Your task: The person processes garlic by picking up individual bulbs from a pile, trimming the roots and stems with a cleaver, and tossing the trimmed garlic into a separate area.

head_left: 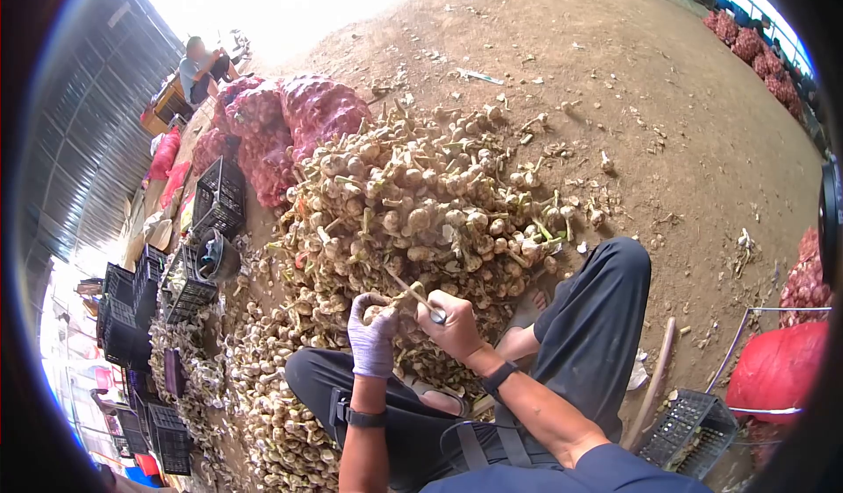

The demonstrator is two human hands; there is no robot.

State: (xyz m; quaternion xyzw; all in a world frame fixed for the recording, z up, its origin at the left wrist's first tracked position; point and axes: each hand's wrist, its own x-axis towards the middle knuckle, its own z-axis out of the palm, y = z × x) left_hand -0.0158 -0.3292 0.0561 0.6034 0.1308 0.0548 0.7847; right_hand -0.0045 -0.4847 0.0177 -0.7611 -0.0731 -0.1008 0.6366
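Note:
My left hand (pixel 372 337), in a pale purple glove, is closed with a garlic bulb (pixel 402 303) at its fingertips. Right beside it, my bare right hand (pixel 457 328) grips a knife (pixel 407 287); its thin blade points up and to the left, crossing over the bulb in this view. The round end of the handle shows at my thumb. Both hands are above my lap, at the near edge of a big heap of garlic (pixel 413 203) with stalks on. More garlic bulbs (pixel 272 396), many with short stems, spread to the left of my knee.
Full red mesh sacks (pixel 290 124) stand behind the heap. Black plastic crates (pixel 219 196) and a bucket (pixel 218 256) line the left side. Another crate (pixel 689 431), a wooden stick (pixel 654 383) and a red sack (pixel 777 370) are at right. A person (pixel 204 67) sits far back.

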